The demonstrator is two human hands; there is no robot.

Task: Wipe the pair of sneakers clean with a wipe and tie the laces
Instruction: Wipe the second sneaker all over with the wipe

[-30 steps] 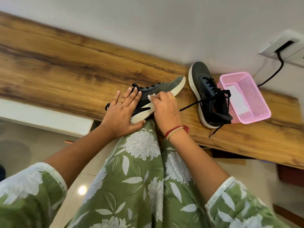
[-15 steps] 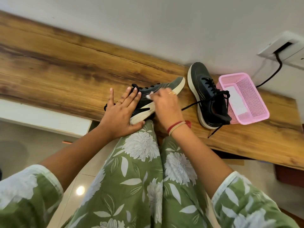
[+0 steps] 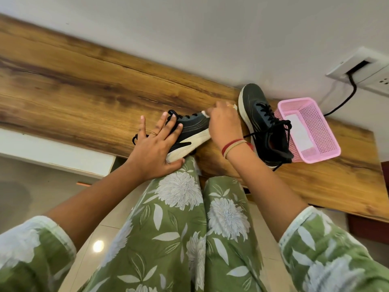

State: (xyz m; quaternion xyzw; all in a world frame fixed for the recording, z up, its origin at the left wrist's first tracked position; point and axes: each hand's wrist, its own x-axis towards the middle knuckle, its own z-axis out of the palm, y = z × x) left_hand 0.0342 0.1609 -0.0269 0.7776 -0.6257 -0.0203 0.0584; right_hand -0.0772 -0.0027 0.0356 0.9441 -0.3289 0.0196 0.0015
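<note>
Wooden board (image 3: 84,87) in front of me: dark streaky grain, running left to right against the white wall (image 3: 189,28). Pink mesh basket (image 3: 315,127) on its right part, near the wall. Above the basket, white socket plate (image 3: 362,68) on the wall; black cable (image 3: 355,89) drops from it and runs down behind the basket. White ledge (image 3: 52,157) below the board, left side. Glossy floor tiles (image 3: 21,197) underneath, one round light glare (image 3: 98,246). My green floral trousers (image 3: 179,228) fill the bottom middle, matching sleeves (image 3: 31,256) at both corners
</note>
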